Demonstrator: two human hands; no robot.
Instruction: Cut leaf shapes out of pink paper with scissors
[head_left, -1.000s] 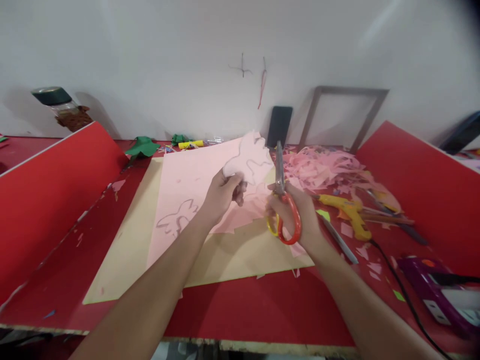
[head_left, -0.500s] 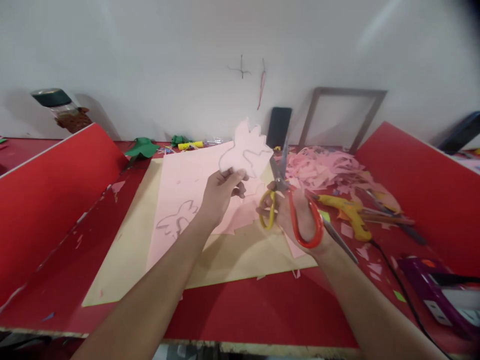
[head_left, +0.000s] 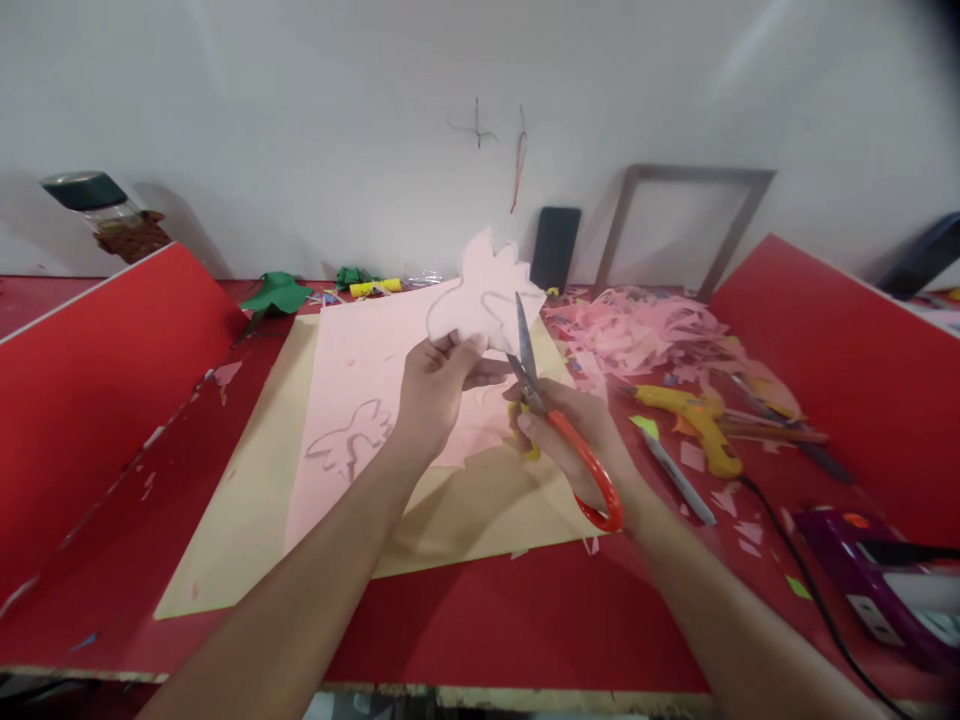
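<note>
My left hand (head_left: 442,385) pinches the lower edge of a pink paper cutout (head_left: 480,290) with a pencilled outline, holding it up above the table. In my right hand (head_left: 570,420) is a pair of scissors (head_left: 581,455) with one red and one yellow handle. The blades are parted, their tips up at the cutout's lower right edge; I cannot tell whether they bite into it. Below lies a pink paper sheet (head_left: 330,365) bearing a drawn bird-like outline, on top of a pale yellow sheet (head_left: 217,530).
Pink paper shreds (head_left: 645,330) heap at the back right. Nearby lie a yellow glue gun (head_left: 697,425) with its cord, a cutter knife (head_left: 675,470) and a purple device (head_left: 870,580). Red panels (head_left: 112,350) flank both sides. A dark phone (head_left: 556,250) leans on the wall.
The scissors have swung left and down from beside the cutout to its lower right edge, with their blades parted. My left hand still holds the cutout, shifted slightly left in view.
</note>
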